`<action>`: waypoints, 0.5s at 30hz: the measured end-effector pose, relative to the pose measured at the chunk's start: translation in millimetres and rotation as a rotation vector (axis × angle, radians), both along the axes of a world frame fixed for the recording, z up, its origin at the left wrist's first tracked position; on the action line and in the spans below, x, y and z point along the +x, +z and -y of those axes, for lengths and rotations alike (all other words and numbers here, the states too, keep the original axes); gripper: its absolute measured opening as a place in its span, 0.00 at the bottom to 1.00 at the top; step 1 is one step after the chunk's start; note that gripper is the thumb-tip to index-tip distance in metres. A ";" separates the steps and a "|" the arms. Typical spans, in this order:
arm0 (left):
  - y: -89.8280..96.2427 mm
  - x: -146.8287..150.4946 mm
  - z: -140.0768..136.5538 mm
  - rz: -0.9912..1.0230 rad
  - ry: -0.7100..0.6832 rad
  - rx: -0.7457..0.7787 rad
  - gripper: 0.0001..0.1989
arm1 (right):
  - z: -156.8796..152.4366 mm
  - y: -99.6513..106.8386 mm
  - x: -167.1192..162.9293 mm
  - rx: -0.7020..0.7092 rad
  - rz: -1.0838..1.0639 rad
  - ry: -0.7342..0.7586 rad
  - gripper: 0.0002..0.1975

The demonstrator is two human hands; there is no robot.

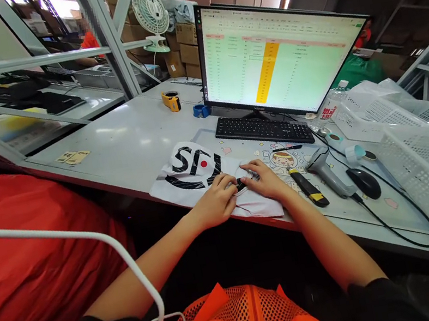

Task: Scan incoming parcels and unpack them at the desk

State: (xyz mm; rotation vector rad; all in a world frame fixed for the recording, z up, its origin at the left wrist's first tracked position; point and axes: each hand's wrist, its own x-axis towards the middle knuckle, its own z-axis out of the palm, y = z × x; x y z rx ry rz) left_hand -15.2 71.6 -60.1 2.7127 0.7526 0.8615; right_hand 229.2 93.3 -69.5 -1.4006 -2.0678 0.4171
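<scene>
A white plastic bag [163, 185] with large black lettering and a red dot lies crumpled at the desk's front edge. My left hand [217, 200] rests on its near middle, with the fingers curled and closed on the plastic. Just to the right, my right hand [263, 178] grips the bag too, thumb and fingers drawn together on it. The two hands almost meet over a folded, dark-printed part. What lies under the fingers is hidden, and I cannot tell if the bag has anything inside.
Behind the bag stand a keyboard [263, 130] and a monitor [279, 55]. To the right lie a utility knife [308, 188], a pen [287, 148], a barcode scanner [329, 172], a mouse [363, 183] and white baskets [428, 172]. Tape rolls [171, 101] sit farther back.
</scene>
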 end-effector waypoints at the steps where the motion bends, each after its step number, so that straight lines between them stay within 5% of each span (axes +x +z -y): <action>1: -1.0 -1.4 0.6 0.008 -0.009 0.003 0.11 | 1.5 2.7 -3.8 0.006 0.032 -0.014 0.24; 4: -0.4 -0.7 -1.0 -0.012 -0.048 0.025 0.12 | 4.3 14.6 -16.9 0.020 0.191 -0.083 0.25; 8: 7.0 2.9 -4.7 -0.063 -0.038 0.083 0.12 | 0.2 35.7 -24.3 0.031 0.414 -0.058 0.14; 15: 18.2 13.9 -11.6 -0.205 0.259 0.126 0.17 | -22.1 63.6 -5.8 -0.192 0.225 0.076 0.08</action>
